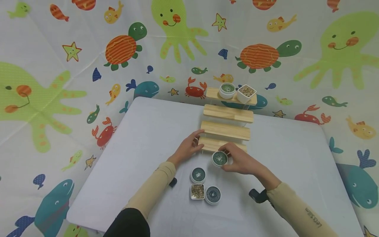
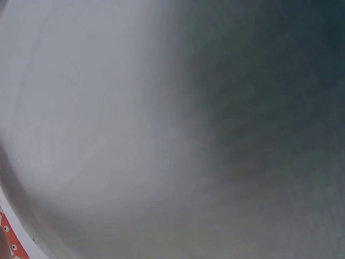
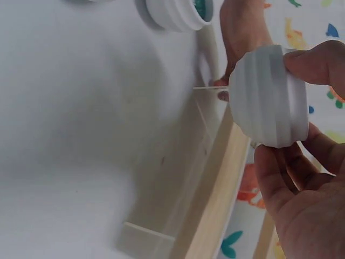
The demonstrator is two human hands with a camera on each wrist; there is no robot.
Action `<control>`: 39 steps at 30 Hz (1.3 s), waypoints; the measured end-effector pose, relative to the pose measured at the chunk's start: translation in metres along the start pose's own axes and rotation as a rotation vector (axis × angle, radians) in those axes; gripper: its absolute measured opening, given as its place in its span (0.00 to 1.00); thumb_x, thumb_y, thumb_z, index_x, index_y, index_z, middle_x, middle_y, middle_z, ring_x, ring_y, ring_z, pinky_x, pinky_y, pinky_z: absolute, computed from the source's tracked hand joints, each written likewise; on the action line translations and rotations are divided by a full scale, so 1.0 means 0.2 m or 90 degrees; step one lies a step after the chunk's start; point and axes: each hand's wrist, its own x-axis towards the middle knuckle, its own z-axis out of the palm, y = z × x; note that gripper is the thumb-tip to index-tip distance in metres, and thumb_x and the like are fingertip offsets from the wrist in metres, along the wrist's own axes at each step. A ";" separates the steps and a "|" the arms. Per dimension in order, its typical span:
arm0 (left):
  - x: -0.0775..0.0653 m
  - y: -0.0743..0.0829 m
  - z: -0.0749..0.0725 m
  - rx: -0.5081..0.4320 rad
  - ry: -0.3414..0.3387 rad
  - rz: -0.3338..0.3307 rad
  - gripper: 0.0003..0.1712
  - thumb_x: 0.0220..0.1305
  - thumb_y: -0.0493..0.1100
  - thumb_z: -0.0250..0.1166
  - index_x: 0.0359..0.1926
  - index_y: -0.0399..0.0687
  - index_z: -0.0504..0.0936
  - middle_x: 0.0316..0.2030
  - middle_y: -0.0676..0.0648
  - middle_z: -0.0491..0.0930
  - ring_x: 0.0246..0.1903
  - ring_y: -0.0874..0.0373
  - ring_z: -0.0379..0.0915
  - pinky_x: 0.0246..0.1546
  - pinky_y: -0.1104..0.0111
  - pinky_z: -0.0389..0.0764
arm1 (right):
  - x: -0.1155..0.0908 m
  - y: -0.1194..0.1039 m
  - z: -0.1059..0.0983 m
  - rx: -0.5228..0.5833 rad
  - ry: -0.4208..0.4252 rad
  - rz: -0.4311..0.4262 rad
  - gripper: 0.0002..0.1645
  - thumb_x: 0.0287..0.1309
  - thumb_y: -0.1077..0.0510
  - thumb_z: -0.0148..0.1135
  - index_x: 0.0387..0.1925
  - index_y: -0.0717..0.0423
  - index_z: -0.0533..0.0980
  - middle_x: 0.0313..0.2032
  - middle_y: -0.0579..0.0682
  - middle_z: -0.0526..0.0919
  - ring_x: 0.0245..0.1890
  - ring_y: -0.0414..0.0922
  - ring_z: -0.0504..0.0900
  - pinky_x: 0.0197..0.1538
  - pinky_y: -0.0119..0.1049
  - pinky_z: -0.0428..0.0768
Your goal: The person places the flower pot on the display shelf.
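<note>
I have the right hand (image 1: pixel 240 161) pinching a ribbed white pot (image 1: pixel 220 158) near its rim, thumb on one side and fingers on the other, in the air by the front edge of the lowest plank (image 1: pixel 212 144) of a tiered wooden stand (image 1: pixel 228 113). The left hand (image 1: pixel 186 148) spreads thumb and forefinger at the left ends of the two lower planks; whether it grips or merely touches, I can't tell, as my left wrist view is a blur.

I judge that the pot's base could catch the plank's edge if carried too low, and a sideways push could slide the light-looking stand across the bench (image 1: pixel 281 148). A slack pinch could tip the pot. Its mouth faces roughly upward; being round and squat, it shows no clear long axis.
</note>
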 end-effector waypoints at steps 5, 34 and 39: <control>0.00 0.00 0.00 0.009 -0.005 -0.002 0.37 0.60 0.47 0.62 0.67 0.68 0.54 0.43 0.48 0.74 0.36 0.60 0.72 0.39 0.70 0.75 | 0.02 -0.02 -0.05 0.007 0.012 0.013 0.31 0.39 0.58 0.70 0.49 0.55 0.70 0.45 0.48 0.74 0.45 0.44 0.75 0.48 0.41 0.75; 0.00 -0.02 0.00 -0.009 -0.008 -0.007 0.36 0.61 0.50 0.60 0.66 0.70 0.54 0.43 0.50 0.73 0.36 0.61 0.71 0.38 0.72 0.74 | 0.16 -0.05 -0.31 0.092 0.086 0.100 0.37 0.45 0.56 0.70 0.56 0.60 0.65 0.51 0.55 0.71 0.51 0.52 0.72 0.59 0.49 0.69; 0.00 -0.02 0.00 -0.004 -0.001 0.003 0.36 0.61 0.50 0.61 0.66 0.69 0.55 0.43 0.49 0.73 0.36 0.61 0.71 0.38 0.71 0.74 | 0.18 -0.05 -0.33 0.104 0.104 0.123 0.38 0.46 0.54 0.69 0.57 0.60 0.62 0.53 0.55 0.68 0.53 0.52 0.70 0.60 0.48 0.68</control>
